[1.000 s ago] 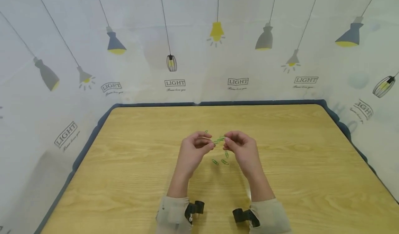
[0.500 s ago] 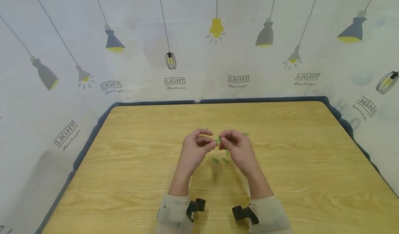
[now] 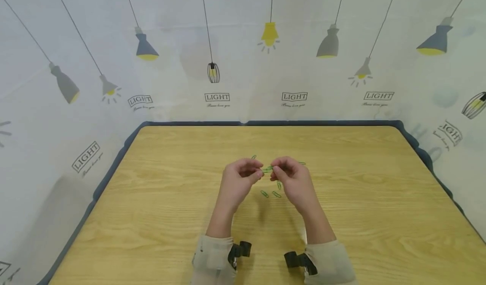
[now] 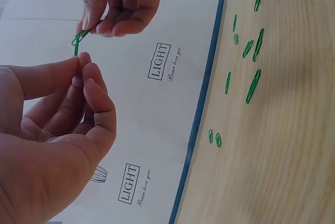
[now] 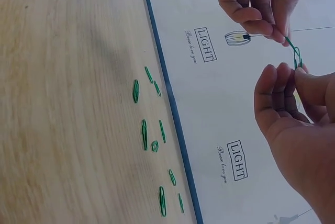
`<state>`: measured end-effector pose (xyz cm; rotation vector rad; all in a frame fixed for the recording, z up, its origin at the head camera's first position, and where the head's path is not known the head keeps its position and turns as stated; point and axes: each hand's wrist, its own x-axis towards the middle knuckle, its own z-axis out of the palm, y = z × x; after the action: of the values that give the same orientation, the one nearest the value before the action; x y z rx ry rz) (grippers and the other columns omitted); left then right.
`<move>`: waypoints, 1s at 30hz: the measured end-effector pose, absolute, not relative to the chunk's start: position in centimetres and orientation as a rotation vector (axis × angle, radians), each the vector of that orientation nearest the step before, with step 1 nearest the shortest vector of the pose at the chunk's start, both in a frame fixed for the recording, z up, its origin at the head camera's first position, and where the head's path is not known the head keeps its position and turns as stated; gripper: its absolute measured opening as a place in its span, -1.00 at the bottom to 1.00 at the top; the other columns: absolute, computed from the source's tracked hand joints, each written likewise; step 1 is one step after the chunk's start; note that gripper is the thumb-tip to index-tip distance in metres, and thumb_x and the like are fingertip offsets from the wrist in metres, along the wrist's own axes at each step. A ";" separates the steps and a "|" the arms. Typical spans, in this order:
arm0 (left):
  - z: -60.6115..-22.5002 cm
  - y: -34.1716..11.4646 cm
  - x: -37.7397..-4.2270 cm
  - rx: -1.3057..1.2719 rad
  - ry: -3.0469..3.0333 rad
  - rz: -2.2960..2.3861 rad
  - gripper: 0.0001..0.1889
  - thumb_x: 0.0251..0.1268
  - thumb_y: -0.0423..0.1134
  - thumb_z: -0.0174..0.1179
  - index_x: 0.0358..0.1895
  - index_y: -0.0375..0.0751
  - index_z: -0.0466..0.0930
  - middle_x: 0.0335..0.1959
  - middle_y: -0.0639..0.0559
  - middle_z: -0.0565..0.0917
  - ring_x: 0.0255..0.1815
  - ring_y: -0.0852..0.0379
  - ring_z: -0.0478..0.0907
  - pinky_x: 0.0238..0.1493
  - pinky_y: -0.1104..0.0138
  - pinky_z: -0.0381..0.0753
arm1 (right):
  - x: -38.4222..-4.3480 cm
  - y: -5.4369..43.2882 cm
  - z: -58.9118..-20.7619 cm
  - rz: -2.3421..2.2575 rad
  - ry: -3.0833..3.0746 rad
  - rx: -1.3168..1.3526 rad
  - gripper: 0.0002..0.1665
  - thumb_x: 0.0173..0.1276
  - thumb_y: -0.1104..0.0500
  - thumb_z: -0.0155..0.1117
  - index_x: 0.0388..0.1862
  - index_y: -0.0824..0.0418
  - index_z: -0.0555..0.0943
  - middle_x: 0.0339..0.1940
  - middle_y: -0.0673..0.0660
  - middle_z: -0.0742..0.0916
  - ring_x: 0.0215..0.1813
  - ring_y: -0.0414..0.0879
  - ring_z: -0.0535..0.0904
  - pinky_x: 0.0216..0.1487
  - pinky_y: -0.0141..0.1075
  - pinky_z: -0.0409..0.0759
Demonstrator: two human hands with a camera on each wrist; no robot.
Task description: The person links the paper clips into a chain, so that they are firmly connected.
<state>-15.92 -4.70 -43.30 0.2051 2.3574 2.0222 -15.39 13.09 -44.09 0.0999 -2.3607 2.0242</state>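
Above the table, my left hand (image 3: 236, 184) pinches one green paperclip (image 4: 76, 46) between thumb and fingertips. Opposite it, my right hand (image 3: 298, 184) pinches a second green paperclip (image 5: 299, 62). The two clips overlap in the small gap between the fingertips and look hooked together in the right wrist view. Fingertips cover the ends of both. In the left wrist view the left hand (image 4: 63, 124) is low and the right hand (image 4: 123, 4) is above it.
Several loose green paperclips lie scattered on the wooden table (image 3: 159, 200) under and beyond the hands, among them one paperclip (image 3: 276, 194) near the wrists' midline. A pale backdrop (image 3: 243, 74) printed with lamps stands behind the table's dark blue edge (image 3: 322, 123).
The right hand came in close to the left fingertips half a second ago, and now stands slightly farther off, so the gap with the clips shows again. The left hand has barely moved.
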 end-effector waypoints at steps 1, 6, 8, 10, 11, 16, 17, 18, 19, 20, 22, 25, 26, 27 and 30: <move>-43.3 -4.7 -15.9 0.206 2.360 2.023 -0.84 0.47 -0.40 0.33 0.01 -0.22 0.79 -0.10 -0.16 0.81 -0.12 0.15 0.72 0.04 0.22 0.76 | -15.4 13.1 -44.1 2.021 -2.356 0.090 -0.83 0.67 0.28 0.16 0.05 0.34 0.64 -0.08 0.27 0.70 -0.13 -0.10 0.68 0.00 -0.39 0.71; -43.5 -4.7 -15.9 0.238 2.329 2.016 -0.80 0.53 -0.39 0.26 0.08 -0.20 0.80 -0.06 -0.15 0.78 -0.13 0.14 0.68 0.04 0.17 0.73 | -15.2 13.3 -43.9 2.021 -2.334 0.071 -0.84 0.66 0.27 0.18 0.05 0.32 0.65 -0.13 0.12 0.70 -0.15 -0.09 0.68 -0.01 -0.38 0.72; -43.5 -4.6 -15.8 0.274 2.301 2.006 -0.77 0.56 -0.38 0.23 0.11 -0.19 0.79 -0.05 -0.15 0.76 -0.14 0.13 0.66 0.02 0.16 0.71 | -15.2 13.4 -43.8 2.020 -2.329 0.075 -0.84 0.65 0.27 0.19 0.06 0.30 0.66 -0.14 0.10 0.70 -0.15 -0.09 0.68 -0.02 -0.38 0.72; -43.5 -4.6 -15.8 0.306 2.272 2.000 -0.76 0.58 -0.37 0.19 0.14 -0.18 0.77 -0.05 -0.15 0.75 -0.15 0.13 0.66 0.03 0.11 0.71 | -15.1 13.3 -43.6 2.006 -2.329 0.077 -0.83 0.65 0.26 0.20 0.06 0.30 0.67 -0.14 0.10 0.71 -0.14 -0.09 0.68 -0.02 -0.38 0.71; -43.5 -4.6 -15.8 0.318 2.262 1.999 -0.76 0.58 -0.37 0.19 0.14 -0.18 0.77 -0.05 -0.15 0.75 -0.16 0.12 0.66 0.02 0.12 0.70 | -15.0 13.3 -43.5 1.998 -2.329 0.076 -0.82 0.65 0.26 0.20 0.07 0.30 0.67 -0.15 0.10 0.71 -0.14 -0.10 0.68 -0.03 -0.38 0.70; -43.4 -4.4 -15.9 0.348 2.244 1.987 -0.77 0.57 -0.33 0.21 0.15 -0.20 0.74 0.01 -0.20 0.73 -0.13 0.09 0.69 0.04 0.05 0.72 | -14.9 13.2 -43.1 1.957 -2.331 0.077 -0.82 0.64 0.24 0.23 0.06 0.27 0.70 -0.16 0.12 0.72 -0.14 -0.09 0.67 -0.08 -0.37 0.69; -43.4 -4.4 -15.9 0.350 2.234 1.988 -0.77 0.57 -0.30 0.23 0.15 -0.19 0.73 0.03 -0.19 0.73 -0.12 0.09 0.70 0.06 0.02 0.73 | -14.9 13.2 -43.1 1.954 -2.334 0.078 -0.83 0.64 0.24 0.23 0.06 0.27 0.70 -0.15 0.13 0.73 -0.14 -0.08 0.67 -0.09 -0.37 0.69; -43.5 -4.3 -15.9 0.353 2.225 1.988 -0.78 0.57 -0.26 0.26 0.15 -0.18 0.73 0.05 -0.18 0.73 -0.09 0.09 0.71 0.08 0.00 0.73 | -14.9 13.1 -43.0 1.947 -2.339 0.084 -0.83 0.64 0.24 0.23 0.05 0.27 0.70 -0.14 0.15 0.74 -0.13 -0.08 0.68 -0.08 -0.38 0.69; -43.5 -4.2 -15.9 0.353 2.217 1.989 -0.78 0.57 -0.21 0.28 0.13 -0.17 0.73 0.06 -0.16 0.73 -0.07 0.09 0.73 0.10 0.01 0.74 | -14.8 13.1 -43.0 1.942 -2.343 0.091 -0.83 0.64 0.24 0.22 0.05 0.27 0.70 -0.12 0.17 0.74 -0.13 -0.07 0.68 -0.07 -0.38 0.70; -43.5 -4.2 -15.9 0.355 2.215 1.990 -0.77 0.56 -0.17 0.30 0.12 -0.16 0.72 0.07 -0.15 0.74 -0.05 0.10 0.74 0.13 0.01 0.75 | -14.8 13.0 -43.0 1.939 -2.345 0.099 -0.83 0.64 0.24 0.22 0.05 0.27 0.70 -0.10 0.20 0.75 -0.12 -0.07 0.69 -0.07 -0.38 0.70; -43.5 -4.1 -15.9 0.357 2.216 2.000 -0.77 0.56 -0.12 0.31 0.09 -0.15 0.73 0.04 -0.11 0.76 -0.03 0.11 0.75 0.16 -0.01 0.75 | -14.7 12.9 -42.9 1.920 -2.356 0.112 -0.82 0.64 0.24 0.22 0.06 0.28 0.70 -0.08 0.24 0.77 -0.10 -0.06 0.69 -0.07 -0.38 0.70; -43.6 -4.0 -15.9 0.361 2.274 2.005 -0.80 0.56 -0.13 0.31 0.05 -0.14 0.74 -0.07 -0.12 0.79 -0.08 0.09 0.76 0.09 0.09 0.77 | -14.7 12.8 -42.8 1.882 -2.373 0.117 -0.81 0.65 0.21 0.23 0.06 0.27 0.71 -0.07 0.27 0.77 -0.11 -0.06 0.68 -0.09 -0.38 0.68; -43.6 -4.0 -15.9 0.365 2.303 2.002 -0.81 0.56 -0.15 0.31 0.04 -0.14 0.75 -0.11 -0.12 0.80 -0.11 0.06 0.76 0.05 0.12 0.78 | -14.7 12.8 -42.8 1.869 -2.378 0.114 -0.80 0.65 0.21 0.23 0.06 0.26 0.71 -0.08 0.27 0.77 -0.12 -0.06 0.67 -0.10 -0.38 0.67; -43.6 -4.0 -15.9 0.369 2.335 1.997 -0.82 0.57 -0.16 0.30 0.04 -0.13 0.76 -0.14 -0.12 0.80 -0.13 0.05 0.75 0.01 0.16 0.78 | -14.7 12.7 -42.8 1.855 -2.385 0.109 -0.81 0.65 0.20 0.23 0.06 0.25 0.71 -0.09 0.26 0.77 -0.12 -0.06 0.67 -0.11 -0.38 0.66; -43.6 -4.1 -15.9 0.378 2.427 1.965 -0.84 0.57 -0.18 0.29 0.03 -0.10 0.79 -0.17 -0.07 0.82 -0.15 0.07 0.75 -0.04 0.25 0.75 | -14.6 12.7 -42.8 1.829 -2.394 0.099 -0.81 0.65 0.19 0.24 0.06 0.23 0.72 -0.11 0.24 0.76 -0.13 -0.06 0.65 -0.11 -0.38 0.66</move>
<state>-15.86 -4.15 -43.64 0.3777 2.4274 1.9646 -14.65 12.68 -42.77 0.0988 -2.3936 1.8291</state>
